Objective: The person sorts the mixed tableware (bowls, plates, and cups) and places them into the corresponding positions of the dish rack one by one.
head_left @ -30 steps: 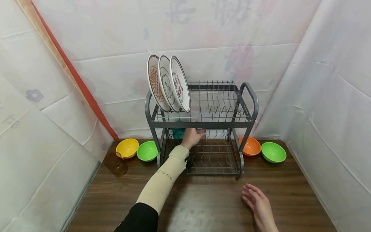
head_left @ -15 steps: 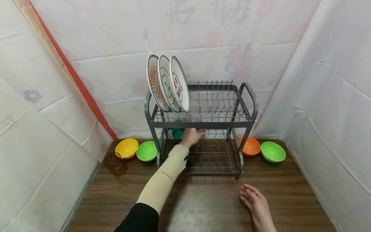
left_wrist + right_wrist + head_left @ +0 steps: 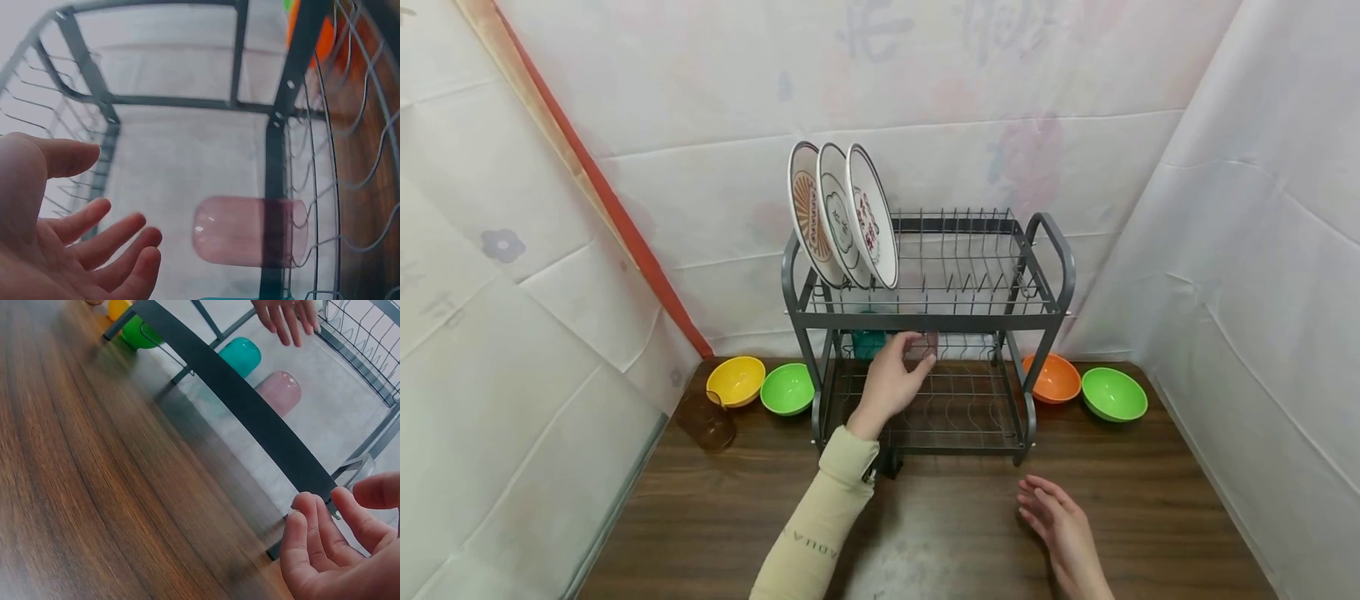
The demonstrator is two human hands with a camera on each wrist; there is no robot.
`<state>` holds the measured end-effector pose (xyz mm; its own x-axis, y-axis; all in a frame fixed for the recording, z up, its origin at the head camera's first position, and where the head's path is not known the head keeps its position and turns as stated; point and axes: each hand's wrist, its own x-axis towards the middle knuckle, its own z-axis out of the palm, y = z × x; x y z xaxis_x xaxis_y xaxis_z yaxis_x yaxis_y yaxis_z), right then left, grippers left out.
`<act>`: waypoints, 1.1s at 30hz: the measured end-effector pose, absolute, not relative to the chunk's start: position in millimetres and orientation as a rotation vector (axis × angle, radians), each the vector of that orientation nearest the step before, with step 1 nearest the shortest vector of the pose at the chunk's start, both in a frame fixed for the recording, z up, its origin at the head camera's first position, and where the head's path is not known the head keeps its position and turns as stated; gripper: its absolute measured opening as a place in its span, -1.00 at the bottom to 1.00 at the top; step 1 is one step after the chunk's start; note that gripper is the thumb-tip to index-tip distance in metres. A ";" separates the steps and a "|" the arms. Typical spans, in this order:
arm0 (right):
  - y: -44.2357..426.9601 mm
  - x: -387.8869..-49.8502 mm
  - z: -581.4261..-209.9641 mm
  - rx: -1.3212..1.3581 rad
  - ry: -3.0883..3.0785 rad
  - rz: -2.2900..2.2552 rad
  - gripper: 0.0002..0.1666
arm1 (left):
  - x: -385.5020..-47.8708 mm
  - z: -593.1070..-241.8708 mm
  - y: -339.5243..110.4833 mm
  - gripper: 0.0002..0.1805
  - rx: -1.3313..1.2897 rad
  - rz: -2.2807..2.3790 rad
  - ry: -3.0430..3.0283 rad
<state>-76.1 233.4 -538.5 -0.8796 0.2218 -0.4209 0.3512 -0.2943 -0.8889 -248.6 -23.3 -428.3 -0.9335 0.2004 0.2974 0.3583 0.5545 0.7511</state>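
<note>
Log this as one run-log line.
left hand: empty, clear of pink cup | right hand: empty, in front of rack | pink cup: low in rack, beside teal cup

Right-hand grip point(image 3: 340, 547) loosely curled near rack point(image 3: 240, 397). Pink cup point(image 3: 279, 392), teal cup point(image 3: 240, 357) in rack — left-hand grip point(image 3: 287, 315) close but apart. Green bowl point(image 3: 140, 335), yellow bowl point(image 3: 117, 309) top left — worktop point(image 3: 112, 475) below.

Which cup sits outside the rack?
The amber cup, on the table near the yellow bowl; the pink cup and teal cup are in the rack.
</note>
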 end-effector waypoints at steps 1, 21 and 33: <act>232.4 -76.0 -538.5 0.733 1.809 -2.352 -0.50 | -240.8 -428.5 -25.2 -0.53 -0.485 -1.352 -2.593; 207.5 -72.5 -544.2 0.643 1.839 -2.321 -0.52 | -144.1 -479.5 -94.2 -0.93 -0.284 -1.831 -2.137; 226.4 -74.8 -539.5 0.651 1.891 -2.322 -0.52 | -147.7 -500.8 -176.8 -0.95 0.045 -1.424 -2.196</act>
<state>-74.8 226.4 -539.5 -0.9069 0.2035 -0.3688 0.3200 -0.2365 -0.9174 -147.7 -176.8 -500.8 -0.8654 -0.2989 0.4021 0.2450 0.4475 0.8601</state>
